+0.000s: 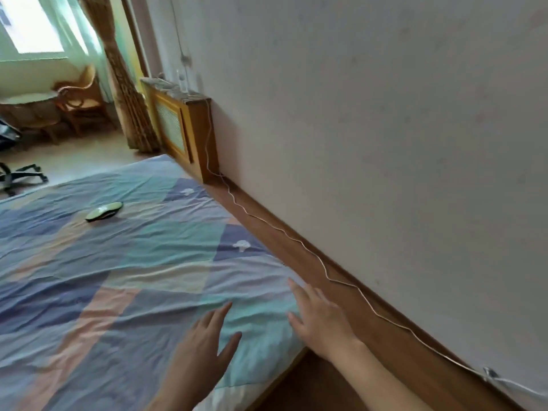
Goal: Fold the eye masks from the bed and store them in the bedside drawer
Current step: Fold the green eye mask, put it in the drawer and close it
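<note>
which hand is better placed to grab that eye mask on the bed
Probably the left. The eye mask lies far up the bed, left of both hands. The left hand is open over the sheet on that side; the right hand is open near the bed's wall-side edge, farther from it.

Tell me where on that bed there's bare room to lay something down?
Bare patchwork bedsheet lies between the green eye mask and both open hands. Nothing crowds it; only the white cable runs along the wooden ledge by the wall.
</note>
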